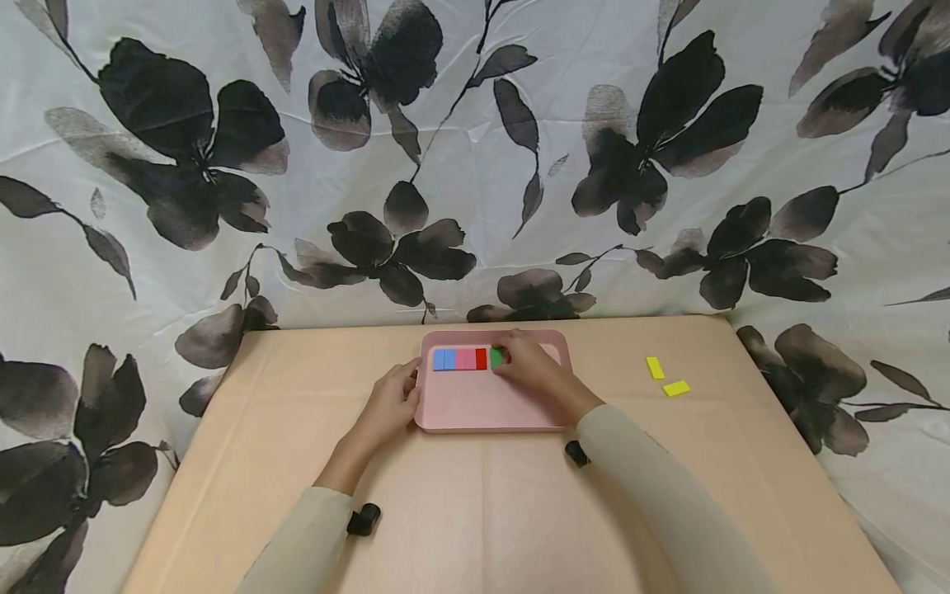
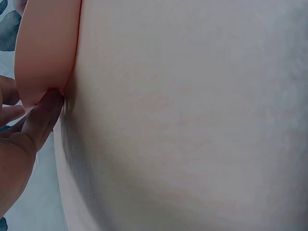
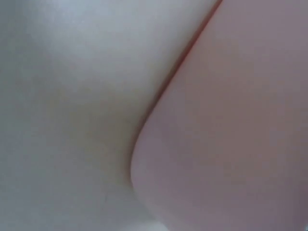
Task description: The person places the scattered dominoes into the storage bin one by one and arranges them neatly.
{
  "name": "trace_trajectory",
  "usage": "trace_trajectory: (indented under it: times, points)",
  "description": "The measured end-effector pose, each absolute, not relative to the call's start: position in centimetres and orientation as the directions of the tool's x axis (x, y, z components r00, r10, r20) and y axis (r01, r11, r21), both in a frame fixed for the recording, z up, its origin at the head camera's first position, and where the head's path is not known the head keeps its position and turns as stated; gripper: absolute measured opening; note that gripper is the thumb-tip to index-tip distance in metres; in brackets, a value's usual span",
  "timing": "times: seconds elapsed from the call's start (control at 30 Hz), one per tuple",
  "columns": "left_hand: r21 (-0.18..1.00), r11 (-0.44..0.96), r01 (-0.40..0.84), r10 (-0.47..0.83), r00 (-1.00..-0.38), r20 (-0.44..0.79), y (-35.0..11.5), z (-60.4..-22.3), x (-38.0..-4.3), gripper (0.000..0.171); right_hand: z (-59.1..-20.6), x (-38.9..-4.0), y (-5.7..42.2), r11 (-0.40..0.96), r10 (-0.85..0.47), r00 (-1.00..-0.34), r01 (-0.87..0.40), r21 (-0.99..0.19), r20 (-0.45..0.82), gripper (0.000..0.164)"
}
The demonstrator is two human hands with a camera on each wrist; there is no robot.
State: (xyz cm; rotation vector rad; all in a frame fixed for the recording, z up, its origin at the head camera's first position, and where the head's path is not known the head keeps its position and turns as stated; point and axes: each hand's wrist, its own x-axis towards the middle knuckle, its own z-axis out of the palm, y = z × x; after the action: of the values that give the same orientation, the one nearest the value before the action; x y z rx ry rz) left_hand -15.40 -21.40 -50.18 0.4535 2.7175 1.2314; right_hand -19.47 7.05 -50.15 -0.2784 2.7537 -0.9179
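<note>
A pink tray (image 1: 460, 406) lies at the far side of the table. Inside it, along its back edge, runs a row of small flat rectangles: blue (image 1: 444, 360), pink (image 1: 465, 359) and red (image 1: 481, 359). At the right end of that row my right hand (image 1: 536, 370) pinches a green rectangle (image 1: 496, 357), partly covered by the fingers. My left hand (image 1: 389, 403) holds the tray's left edge; in the left wrist view its thumb and fingers (image 2: 41, 115) grip the rim at a corner. The right wrist view has only the tray (image 3: 216, 134) and tabletop, no fingers.
Two yellow rectangles (image 1: 665, 376) lie on the table (image 1: 475, 511) to the right of the tray. Black wrist devices (image 1: 364, 520) hang at both sleeves. Behind the table rises a white cloth (image 1: 475, 165) with dark flowers.
</note>
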Motion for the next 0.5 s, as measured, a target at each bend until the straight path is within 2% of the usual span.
trace_trajectory:
  times: [0.5]
  points:
    - [0.74, 0.626, 0.246, 0.333, -0.942, 0.031, -21.41, -50.05, -15.58, 0.054, -50.72, -19.56, 6.43, 0.782, -0.246, -0.964, -0.133, -0.609, -0.105, 0.044]
